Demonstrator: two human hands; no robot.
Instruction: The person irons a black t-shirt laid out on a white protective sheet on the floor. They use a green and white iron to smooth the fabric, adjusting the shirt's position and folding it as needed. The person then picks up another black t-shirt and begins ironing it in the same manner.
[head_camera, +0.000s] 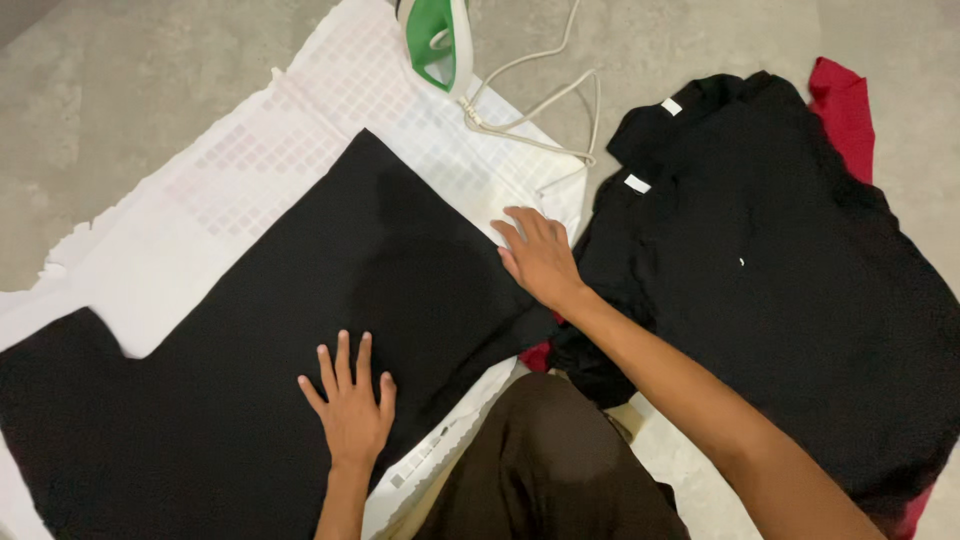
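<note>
A black garment (300, 300) lies spread flat on a white checked cloth (250, 160) on the floor. My left hand (350, 405) rests flat on the garment's near part, fingers apart, holding nothing. My right hand (538, 255) lies palm down at the garment's right edge, fingertips touching the white cloth. A green and white iron (437, 40) stands upright at the far edge of the cloth, beyond both hands.
The iron's white cord (540, 110) loops across the grey floor. A pile of black clothes (770, 260) lies to the right, with red fabric (845, 105) beneath it. My knee in dark brown trousers (560, 460) is at the bottom.
</note>
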